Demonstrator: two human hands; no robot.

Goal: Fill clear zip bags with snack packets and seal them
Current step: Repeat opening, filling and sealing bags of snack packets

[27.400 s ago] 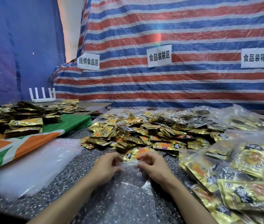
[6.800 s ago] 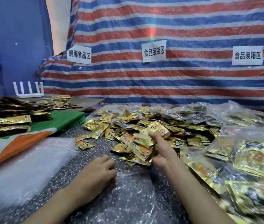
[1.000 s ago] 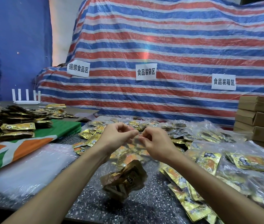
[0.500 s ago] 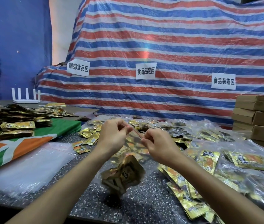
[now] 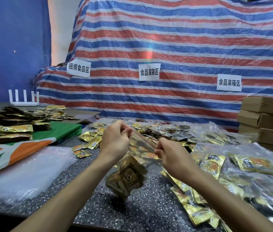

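A person holds a clear zip bag (image 5: 140, 153) up over a speckled table (image 5: 132, 213). The left hand (image 5: 115, 141) pinches one end of the bag's red zip strip (image 5: 142, 138) between thumb and curled fingers. The right hand (image 5: 171, 153) pinches the other end, lower down, so the strip slants between them. Gold snack packets (image 5: 125, 178) sit bunched in the bag's sagging bottom, just above the tabletop. Behind the hands lies a heap of loose packets (image 5: 90, 139). Filled bags (image 5: 249, 164) crowd the right side and a flat stack of empty bags (image 5: 23, 169) lies on the left. Cardboard boxes (image 5: 263, 119) stand stacked at far right, before a striped tarp (image 5: 166, 39).
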